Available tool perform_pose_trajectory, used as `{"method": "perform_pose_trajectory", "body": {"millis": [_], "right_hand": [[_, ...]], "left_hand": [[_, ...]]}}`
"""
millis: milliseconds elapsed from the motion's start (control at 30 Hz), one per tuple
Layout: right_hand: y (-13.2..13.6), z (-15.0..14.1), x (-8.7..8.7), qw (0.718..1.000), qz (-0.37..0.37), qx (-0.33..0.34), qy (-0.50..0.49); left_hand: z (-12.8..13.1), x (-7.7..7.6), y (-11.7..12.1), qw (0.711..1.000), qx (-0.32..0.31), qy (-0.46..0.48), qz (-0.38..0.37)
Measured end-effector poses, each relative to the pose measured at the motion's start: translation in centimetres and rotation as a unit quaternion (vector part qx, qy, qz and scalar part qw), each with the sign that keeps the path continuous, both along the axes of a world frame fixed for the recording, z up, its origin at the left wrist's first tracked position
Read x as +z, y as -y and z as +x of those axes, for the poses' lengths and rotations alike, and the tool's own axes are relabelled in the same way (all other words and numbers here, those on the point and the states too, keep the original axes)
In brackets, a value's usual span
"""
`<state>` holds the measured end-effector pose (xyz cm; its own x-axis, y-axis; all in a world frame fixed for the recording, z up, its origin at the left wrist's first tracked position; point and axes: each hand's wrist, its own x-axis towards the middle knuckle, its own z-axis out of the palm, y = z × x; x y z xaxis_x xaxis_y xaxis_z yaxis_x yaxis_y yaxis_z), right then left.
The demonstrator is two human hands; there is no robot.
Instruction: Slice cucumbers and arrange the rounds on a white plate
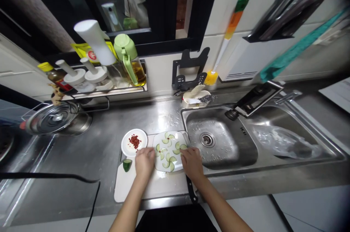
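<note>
A white square plate (pixel 163 139) lies on the white cutting board (pixel 123 188). Cucumber slices (pixel 171 164) are arranged on it in several pinwheel groups, with tiny red bits at some centres. My left hand (pixel 144 162) is at the plate's left edge with fingers curled together; whether anything is between them is hidden. Over the right rim, my right hand (pixel 193 162) has its bent fingertips at the slices there; what they pinch cannot be made out. A round white dish (pixel 124 146) of chopped red pieces (pixel 135 141) and a cucumber end (pixel 127 165) are left of my left hand.
A black-handled knife (pixel 191 189) lies under my right forearm near the counter's front edge. The sink (pixel 218 126) is to the right, with a plastic bag (pixel 284 141) in its second basin. A lidded pot (pixel 54 119) and a seasoning rack (pixel 115 91) stand at left.
</note>
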<state>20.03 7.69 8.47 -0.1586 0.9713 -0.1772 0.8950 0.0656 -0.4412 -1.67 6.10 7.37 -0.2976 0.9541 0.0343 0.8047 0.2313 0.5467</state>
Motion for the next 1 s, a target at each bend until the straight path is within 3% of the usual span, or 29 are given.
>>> {"method": "perform_pose_trajectory", "body": {"millis": [100, 267, 533, 800, 1000], "right_hand": [[0.2, -0.5, -0.1, 1.0, 0.007, 0.008, -0.008], [0.5, -1.2, 0.4, 0.999, 0.007, 0.029, -0.014], [1.0, -1.4, 0.9, 0.999, 0.002, 0.033, -0.02], [1.1, -1.0, 0.8, 0.999, 0.008, 0.03, -0.017], [1.1, -0.8, 1.1, 1.0, -0.003, 0.021, -0.011]], "left_hand": [[-4.3, -0.1, 0.8, 0.996, 0.052, -0.065, -0.04], [-8.2, -0.4, 0.9, 0.982, 0.024, -0.123, -0.14], [-8.9, -0.1, -0.7, 0.968, -0.037, -0.127, -0.215], [-9.2, 0.5, -2.2, 0.953, -0.032, -0.107, -0.28], [-9.5, 0.6, -1.4, 0.968, -0.013, -0.078, -0.237]]}}
